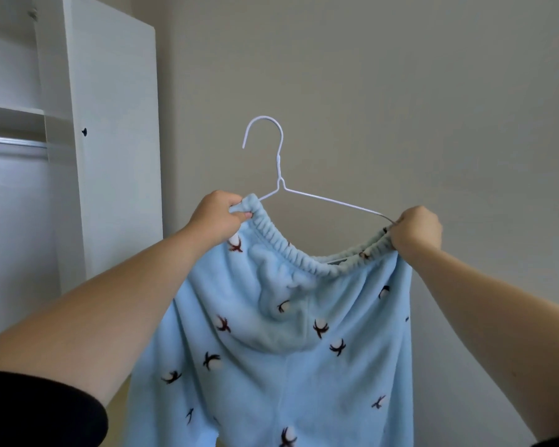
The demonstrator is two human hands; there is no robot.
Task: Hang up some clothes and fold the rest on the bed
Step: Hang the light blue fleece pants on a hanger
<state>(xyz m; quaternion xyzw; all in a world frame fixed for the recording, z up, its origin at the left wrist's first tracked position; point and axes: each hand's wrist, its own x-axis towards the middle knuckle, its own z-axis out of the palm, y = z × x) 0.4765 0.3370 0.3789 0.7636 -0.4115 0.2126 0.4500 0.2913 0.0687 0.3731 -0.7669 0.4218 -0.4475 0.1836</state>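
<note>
Both hands — left hand [216,217], right hand [417,230] — grip trousers [284,350] on hanger [279,175].

no readable text anywhere (only a printed pattern on fleece).

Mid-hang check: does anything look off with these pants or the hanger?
Yes. A pocket bag hangs loose on the outside of the blue pants, so they may be inside out. The white hanger sits tilted, its right end lower, while the left hand and right hand grip the waistband.
</note>
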